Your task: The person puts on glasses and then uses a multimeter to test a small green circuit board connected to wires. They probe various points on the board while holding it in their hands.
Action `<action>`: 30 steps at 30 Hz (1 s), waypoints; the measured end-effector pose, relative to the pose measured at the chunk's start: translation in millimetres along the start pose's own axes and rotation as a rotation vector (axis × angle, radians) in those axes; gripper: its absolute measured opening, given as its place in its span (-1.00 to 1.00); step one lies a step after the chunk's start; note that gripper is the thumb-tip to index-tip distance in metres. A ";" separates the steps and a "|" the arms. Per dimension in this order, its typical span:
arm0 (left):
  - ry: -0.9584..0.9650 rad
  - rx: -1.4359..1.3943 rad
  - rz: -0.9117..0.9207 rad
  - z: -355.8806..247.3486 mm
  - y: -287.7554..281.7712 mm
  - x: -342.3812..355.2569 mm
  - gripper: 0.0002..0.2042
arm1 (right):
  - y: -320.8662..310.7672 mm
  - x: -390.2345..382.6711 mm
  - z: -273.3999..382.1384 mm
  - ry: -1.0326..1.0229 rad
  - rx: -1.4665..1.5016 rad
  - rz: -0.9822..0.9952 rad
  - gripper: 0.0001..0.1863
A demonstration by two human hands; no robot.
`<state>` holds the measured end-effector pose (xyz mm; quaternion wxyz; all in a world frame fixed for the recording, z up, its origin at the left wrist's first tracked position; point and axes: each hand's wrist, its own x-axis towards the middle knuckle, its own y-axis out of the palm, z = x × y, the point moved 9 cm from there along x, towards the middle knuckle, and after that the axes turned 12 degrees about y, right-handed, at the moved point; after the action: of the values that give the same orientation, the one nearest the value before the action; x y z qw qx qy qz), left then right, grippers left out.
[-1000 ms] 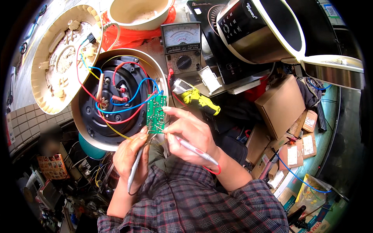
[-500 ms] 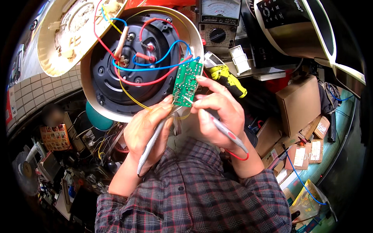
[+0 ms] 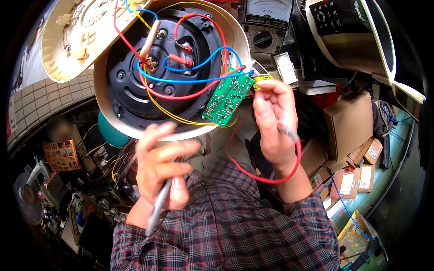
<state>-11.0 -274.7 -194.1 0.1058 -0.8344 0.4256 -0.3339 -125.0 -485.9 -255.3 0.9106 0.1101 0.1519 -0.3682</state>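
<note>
A green circuit board (image 3: 227, 101) leans at the near right rim of an upturned round appliance base (image 3: 212, 132). Red, blue and yellow wires run from the board over the black round housing (image 3: 131, 97) inside the base. My left hand (image 3: 165, 165), blurred and apart from the board, holds a grey test probe (image 3: 158, 207) with its fingers partly spread. In my right hand (image 3: 276, 122) is another probe (image 3: 288, 132), its red lead looping below. My right fingertips are by the board's upper right corner; whether they touch it I cannot tell.
Behind the board stands an analog multimeter (image 3: 263, 38), with a white plastic piece (image 3: 285, 67) nearby. A yellow tool (image 3: 263, 81) is mostly hidden by my right hand. An appliance shell (image 3: 339, 47) lies far right, above cardboard boxes (image 3: 348, 126). A cream cover (image 3: 74, 40) rests far left.
Both hands have drawn apart from the board, the left down and left, the right to the right. The probe tips have left the board, which now tilts more.
</note>
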 end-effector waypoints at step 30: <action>-0.192 0.224 0.088 12.7 35.4 40.8 -0.47 | 10.7 19.7 -17.0 0.322 0.211 0.034 -0.62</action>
<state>-8.4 -329.8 -200.9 0.2528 -0.8260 0.4099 -0.2929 -107.3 -485.6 -277.2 0.8640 0.2650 0.2544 -0.3442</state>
